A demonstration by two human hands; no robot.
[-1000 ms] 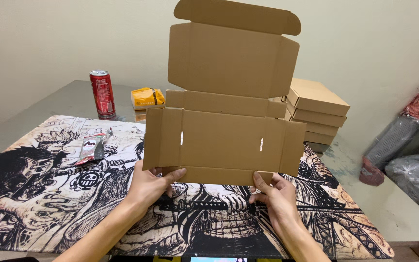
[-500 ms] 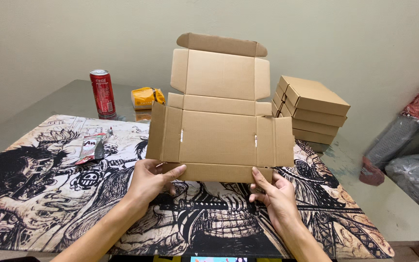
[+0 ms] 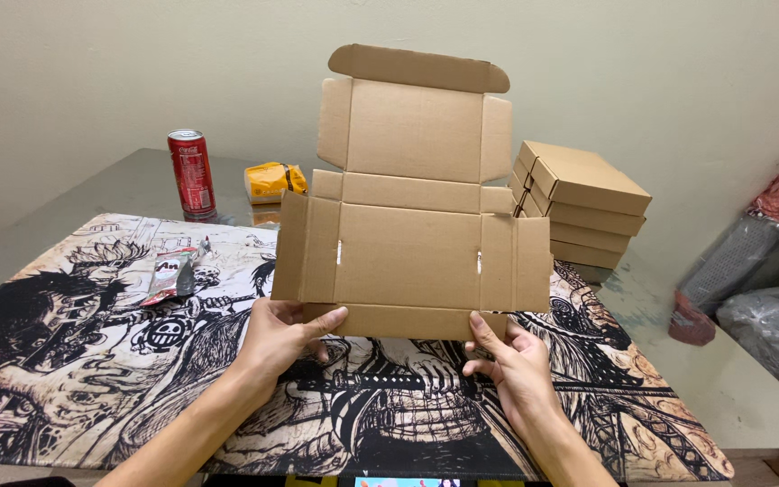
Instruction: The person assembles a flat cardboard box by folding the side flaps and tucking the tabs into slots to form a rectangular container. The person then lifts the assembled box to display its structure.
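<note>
Red drink can point(image 3: 191, 171) w/ white script label, upright at approx. 10 o'clock on the desk point(image 3: 750, 379). Yellow packet point(image 3: 272, 180), crumpled, just right of the can. Small foil sachet point(image 3: 171, 273), red/silver, flat on the printed mat point(image 3: 65, 361) at 9 o'clock. Stack of closed brown boxes point(image 3: 579, 203), four high as far as visible, at 2 o'clock near the wall. Bagged items, grey and red, off the desk edge at 3 o'clock.

Materials: desk top grey, glossy, scuffed on the right side. Mat: black-and-cream comic-style artwork, covers most of the near desk.

Main item: flat-pack cardboard box point(image 3: 412, 194), plain brown corrugated, unfolded, held upright at centre, 12 o'clock from the hands. Crease lines clear; two small slots in the lower panel; side flaps spread; rounded tuck flap at top.

Left hand point(image 3: 286, 334): closed on the box's bottom edge, thumb on the front face. Right hand point(image 3: 511, 361): gripping the same edge at its right end, thumb up against the panel.
</note>
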